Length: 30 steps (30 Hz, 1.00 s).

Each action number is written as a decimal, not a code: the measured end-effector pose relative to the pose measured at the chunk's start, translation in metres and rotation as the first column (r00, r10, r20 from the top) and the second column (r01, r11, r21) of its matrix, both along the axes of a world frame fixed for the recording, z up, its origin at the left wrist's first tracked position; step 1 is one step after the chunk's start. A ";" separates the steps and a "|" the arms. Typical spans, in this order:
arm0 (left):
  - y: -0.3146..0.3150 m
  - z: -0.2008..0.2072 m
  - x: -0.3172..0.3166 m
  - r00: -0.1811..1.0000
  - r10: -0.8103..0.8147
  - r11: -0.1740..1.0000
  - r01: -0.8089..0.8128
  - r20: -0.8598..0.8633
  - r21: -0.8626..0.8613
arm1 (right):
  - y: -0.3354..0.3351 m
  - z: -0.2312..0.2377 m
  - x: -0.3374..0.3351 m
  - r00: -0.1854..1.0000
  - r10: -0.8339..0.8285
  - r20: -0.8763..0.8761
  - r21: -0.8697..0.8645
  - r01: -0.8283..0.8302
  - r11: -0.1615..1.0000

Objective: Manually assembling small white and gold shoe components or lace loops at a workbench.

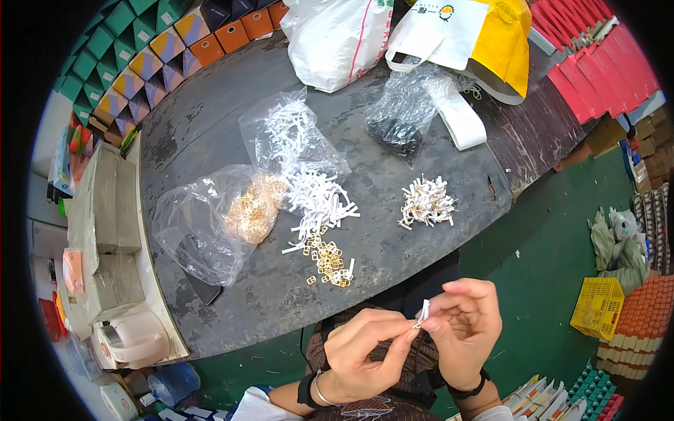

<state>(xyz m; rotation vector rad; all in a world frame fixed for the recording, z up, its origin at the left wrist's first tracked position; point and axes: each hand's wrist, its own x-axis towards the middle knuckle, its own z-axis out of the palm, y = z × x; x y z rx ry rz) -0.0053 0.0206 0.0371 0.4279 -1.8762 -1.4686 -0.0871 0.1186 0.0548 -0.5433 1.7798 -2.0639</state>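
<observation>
Over my lap, just off the table's near edge, both hands meet at one small piece. My left hand [368,347] pinches its lower end, where a bit of gold buckle shows. My right hand [463,326] closes thumb and fingers on the white strip [425,309], which stands up from the pinch. Whether the strip runs through the buckle is hidden by the fingertips. On the table lie loose gold buckles [330,263], a heap of white strips [316,200], and to their right a pile of strips with gold buckles on them [427,202].
Clear bags of gold buckles [256,203] and white strips [281,126] lie open on the dark table [210,130]. A phone [203,286] is partly under plastic. Carrier bags [337,42] and a bubble-wrap bag [404,112] stand farther back. Coloured boxes [133,56] line the far left.
</observation>
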 end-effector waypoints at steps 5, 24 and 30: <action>-0.008 0.003 0.002 0.993 -0.100 0.994 0.096 0.067 0.051 | 0.010 -0.009 -0.014 0.964 0.222 0.147 0.016 -0.227 0.974; -0.019 -0.030 -0.022 0.921 -0.246 0.955 0.177 0.301 0.238 | 0.009 -0.046 -0.050 0.960 0.235 0.155 0.227 -0.266 0.937; -0.028 -0.063 -0.035 0.886 -0.309 0.919 0.185 0.346 0.347 | 0.003 -0.084 -0.060 0.945 0.182 0.273 0.262 -0.255 0.931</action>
